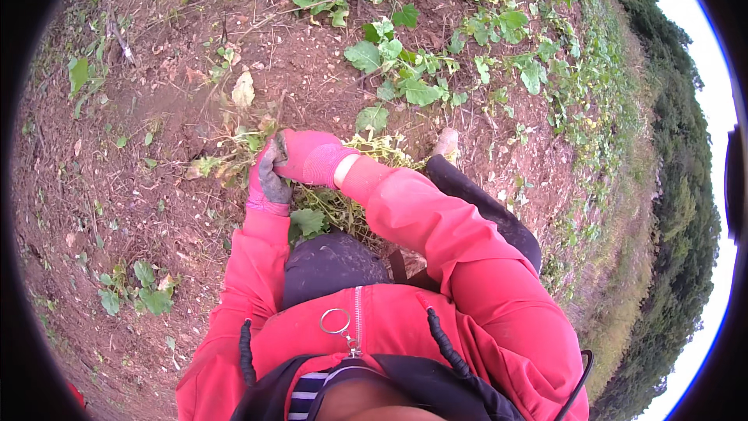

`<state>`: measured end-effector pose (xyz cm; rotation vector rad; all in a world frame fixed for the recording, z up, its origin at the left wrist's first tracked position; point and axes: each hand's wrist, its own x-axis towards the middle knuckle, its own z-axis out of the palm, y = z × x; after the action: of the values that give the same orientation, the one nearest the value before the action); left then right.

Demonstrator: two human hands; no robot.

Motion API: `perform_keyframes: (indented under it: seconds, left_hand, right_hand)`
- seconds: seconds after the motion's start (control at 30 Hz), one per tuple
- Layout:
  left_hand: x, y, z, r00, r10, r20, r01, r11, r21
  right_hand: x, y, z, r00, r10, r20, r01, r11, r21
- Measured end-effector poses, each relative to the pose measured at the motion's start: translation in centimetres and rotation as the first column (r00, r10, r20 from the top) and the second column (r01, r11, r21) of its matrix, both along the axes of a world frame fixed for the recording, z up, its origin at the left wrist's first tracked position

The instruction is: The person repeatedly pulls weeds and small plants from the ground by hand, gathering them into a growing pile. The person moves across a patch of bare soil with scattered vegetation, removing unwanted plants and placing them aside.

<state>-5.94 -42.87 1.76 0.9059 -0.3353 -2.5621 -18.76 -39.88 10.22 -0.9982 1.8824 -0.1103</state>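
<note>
Both my hands wear pink knitted gloves with dirty grey palms, and they meet in front of my knee. My left hand (270, 178) is curled, its grey palm side partly turned up. Against it presses my right hand (307, 155), bent into a fist. Leafy plant stems (236, 155), some leaves yellowed, stick out on the left from between the hands; the gripped part is hidden by the gloves. Under my right wrist lies a heap of thin green and yellowish stems (345, 207), with a broad green leaf (308, 221) beside my knee.
Reddish soil (175, 199) with dry stalks and small stones surrounds me. Broad-leaved green plants (403, 70) grow ahead and to the right. A small leafy plant (143, 289) stands at the left. My dark-clad knee (333, 263) and my boot (447, 143) are close to the hands.
</note>
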Motion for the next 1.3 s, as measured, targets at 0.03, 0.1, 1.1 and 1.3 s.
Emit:
perform_keyframes:
  seconds: [0.03, 0.1, 1.1, 1.3]
  left_hand:
    - [0.0, -0.7, 0.3, 0.999, 0.043, -0.007, -0.044, 0.999, -0.02]
    - [0.6, -3.0, -1.6, 0.984, 0.18, -0.015, -0.18, 0.979, -0.095]
    - [-7.7, -9.5, -2.5, 0.133, 0.138, 0.981, 0.88, 0.44, -0.182]
    - [-5.0, -10.9, -7.9, 0.034, 0.028, 0.999, 0.89, 0.455, -0.043]
  right_hand:
    - [-0.4, -0.6, 0.5, 1.0, 0.01, 0.01, -0.009, 0.999, -0.042]
    - [-2.1, -2.0, 2.0, 0.999, 0.027, 0.033, -0.023, 0.992, -0.122]
    - [-38.1, -10.1, -0.2, 0.437, 0.355, -0.826, -0.402, 0.899, 0.174]
    - [-38.8, -14.7, -5.0, 0.365, 0.65, -0.667, -0.693, 0.668, 0.272]
